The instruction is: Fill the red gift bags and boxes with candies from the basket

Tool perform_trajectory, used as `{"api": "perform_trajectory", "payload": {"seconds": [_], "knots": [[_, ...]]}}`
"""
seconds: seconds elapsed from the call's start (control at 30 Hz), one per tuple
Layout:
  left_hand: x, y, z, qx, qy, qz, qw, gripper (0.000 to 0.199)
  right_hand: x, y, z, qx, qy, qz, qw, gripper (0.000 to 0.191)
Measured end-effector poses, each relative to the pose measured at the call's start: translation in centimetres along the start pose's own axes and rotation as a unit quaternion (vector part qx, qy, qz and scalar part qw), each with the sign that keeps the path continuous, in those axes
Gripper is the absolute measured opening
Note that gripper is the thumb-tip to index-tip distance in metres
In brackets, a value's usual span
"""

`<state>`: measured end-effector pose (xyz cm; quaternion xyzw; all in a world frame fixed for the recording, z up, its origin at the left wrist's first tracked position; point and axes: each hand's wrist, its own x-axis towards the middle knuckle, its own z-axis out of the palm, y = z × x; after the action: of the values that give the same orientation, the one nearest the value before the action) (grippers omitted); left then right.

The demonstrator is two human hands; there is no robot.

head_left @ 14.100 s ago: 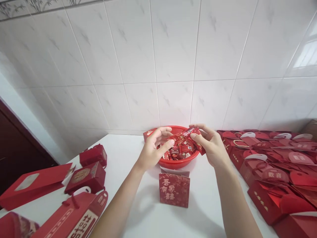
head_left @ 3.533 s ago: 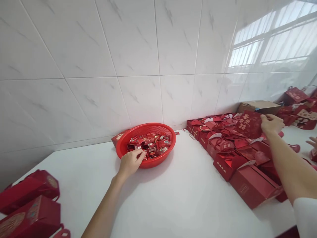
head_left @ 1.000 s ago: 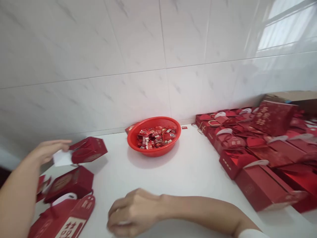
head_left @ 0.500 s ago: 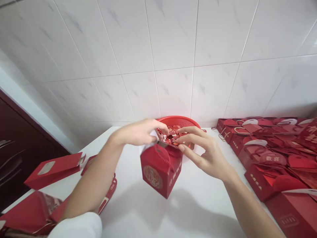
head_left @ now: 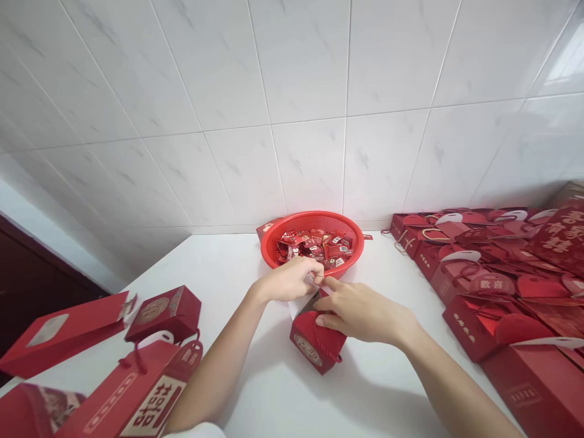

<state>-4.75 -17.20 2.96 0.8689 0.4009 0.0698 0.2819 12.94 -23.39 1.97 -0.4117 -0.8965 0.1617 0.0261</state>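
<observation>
A red candy box (head_left: 306, 348) with a round gold print and a twisted red cord stands on the white table in front of me. My left hand (head_left: 292, 280) reaches over its far side, fingers curled in a pinch at a pale flap. From the right, my right hand (head_left: 360, 310) grips the top of the box, its fingers bent over the lid and cord. Both hands meet at the far edge, and they hide part of the flaps. Just behind them sits a red plastic basket (head_left: 358, 246) holding wrapped candies (head_left: 314, 243).
Along the right side stand rows of red gift boxes (head_left: 524, 380) with handles. At the left lie a small red box (head_left: 166, 313), a long red box (head_left: 68, 334) and a red box with a gold character panel (head_left: 152, 404). A tiled wall (head_left: 310, 164) closes off the back.
The box has come lower and nearer to me, tilting. My hands have moved down with it and closed together over its top, uncovering the candy basket. The view has shifted slightly.
</observation>
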Motion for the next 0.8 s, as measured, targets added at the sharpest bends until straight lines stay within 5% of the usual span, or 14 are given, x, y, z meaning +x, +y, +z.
{"api": "perform_trajectory", "payload": {"seconds": [0.37,0.53,0.67,0.8], "knots": [[-0.9,-2.8,1.4,0.027,0.028,0.001,0.999,0.035,0.8,1.5,-0.4,0.006,0.002,0.046,0.999,0.047],[-2.1,-2.1,1.5,0.091,-0.022,-0.039,0.995,0.031,0.4,2.6,-0.3,0.026,-0.005,0.068,0.997,0.013],[-3.0,-2.3,1.2,0.092,-0.077,-0.083,0.989,0.063,0.0,2.7,-0.7,0.062,-0.060,0.123,0.989,0.043],[-3.1,-2.9,1.0,0.085,-0.104,-0.071,0.988,0.076,0.3,3.0,-0.8,0.073,-0.134,0.179,0.972,0.052]]}}
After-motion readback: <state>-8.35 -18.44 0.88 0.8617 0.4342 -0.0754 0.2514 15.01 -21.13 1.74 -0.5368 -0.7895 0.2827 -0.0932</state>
